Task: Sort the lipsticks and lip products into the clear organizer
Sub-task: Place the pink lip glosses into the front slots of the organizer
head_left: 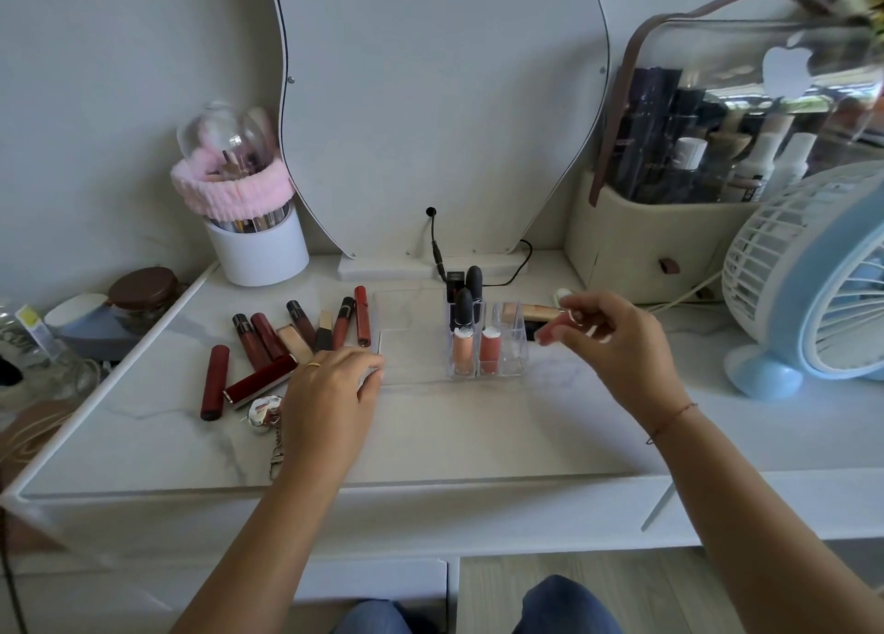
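Observation:
A clear organizer point(514, 346) stands mid-table with two peach gloss tubes point(464, 351) in its front slots and black bullet lipsticks point(473, 282) behind them. Just right of it, my right hand point(617, 346) is shut on a pink lip product point(555, 329), blurred, close to the organizer's right side. A gold-and-black tube point(538, 311) lies behind the organizer. Several dark red lip glosses and lipsticks point(268, 337) lie loose at the left. My left hand point(335, 389) rests palm down on the table beside them, fingers curled at the tips; I cannot see anything in it.
A white brush holder point(260, 250) with a pink headband stands back left. A mirror point(430, 107) with a black cable is at the back, a cosmetics case point(669, 231) back right, a blue fan point(823, 279) far right. A silver keychain point(263, 411) lies near my left wrist.

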The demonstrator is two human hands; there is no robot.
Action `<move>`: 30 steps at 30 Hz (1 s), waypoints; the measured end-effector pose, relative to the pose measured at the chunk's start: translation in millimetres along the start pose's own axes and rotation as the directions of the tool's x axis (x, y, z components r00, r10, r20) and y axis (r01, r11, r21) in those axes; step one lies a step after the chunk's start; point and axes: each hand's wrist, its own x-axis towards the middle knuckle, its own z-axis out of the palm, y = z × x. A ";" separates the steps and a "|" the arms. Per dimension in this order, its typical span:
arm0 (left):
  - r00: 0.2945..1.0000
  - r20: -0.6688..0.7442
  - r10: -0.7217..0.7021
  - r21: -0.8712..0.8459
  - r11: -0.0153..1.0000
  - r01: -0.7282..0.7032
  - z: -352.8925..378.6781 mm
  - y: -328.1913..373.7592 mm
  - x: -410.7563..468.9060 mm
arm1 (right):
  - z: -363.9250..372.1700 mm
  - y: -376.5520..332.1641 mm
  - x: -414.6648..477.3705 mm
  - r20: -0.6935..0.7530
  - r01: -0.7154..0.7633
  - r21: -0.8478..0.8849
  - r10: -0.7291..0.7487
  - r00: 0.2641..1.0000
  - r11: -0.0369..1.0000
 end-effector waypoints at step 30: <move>1.000 0.012 0.006 0.004 1.000 -0.006 0.9 -2.1 -0.7 | 19.1 18.5 22.4 -0.123 -0.051 0.000 0.051 0.991 0.999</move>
